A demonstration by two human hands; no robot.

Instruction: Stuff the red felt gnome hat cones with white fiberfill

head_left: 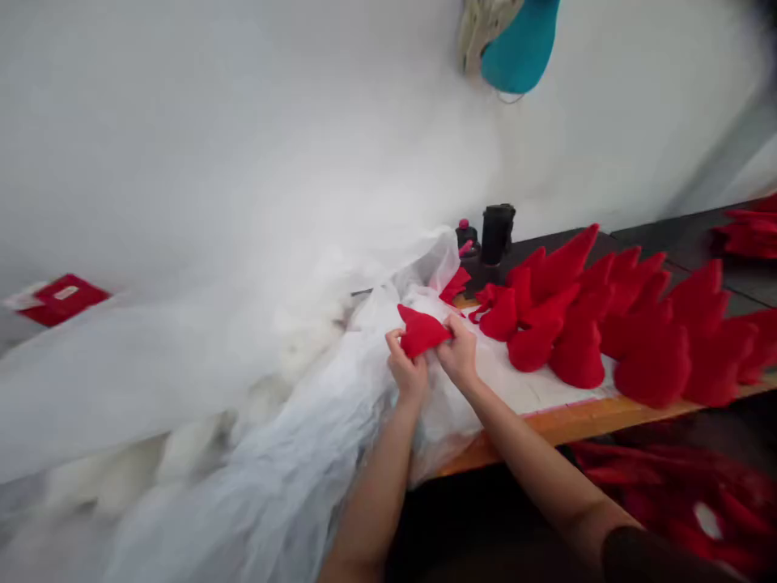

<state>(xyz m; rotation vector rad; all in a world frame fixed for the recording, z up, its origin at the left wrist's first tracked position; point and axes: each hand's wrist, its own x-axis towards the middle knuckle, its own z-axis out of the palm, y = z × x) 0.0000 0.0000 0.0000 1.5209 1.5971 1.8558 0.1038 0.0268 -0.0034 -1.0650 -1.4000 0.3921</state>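
My left hand (405, 364) and my right hand (458, 352) both pinch the lower edge of a small red felt cone (420, 332), held just above the white plastic sheeting (285, 405). That sheeting spreads from under my hands towards the left, with white fluffy filling (188, 449) showing through it. To the right, a row of several plump red felt cones (607, 344) stands on a white paper-covered table top (546, 393), close to my right hand.
The table's orange wooden edge (576, 425) runs below the cones. A heap of red pieces (668, 486) lies below it at the right. A black thread spool (498, 235) and a small dark bottle (467, 239) stand at the back. More red cones (749, 231) sit far right, and a red packet (64, 300) lies far left.
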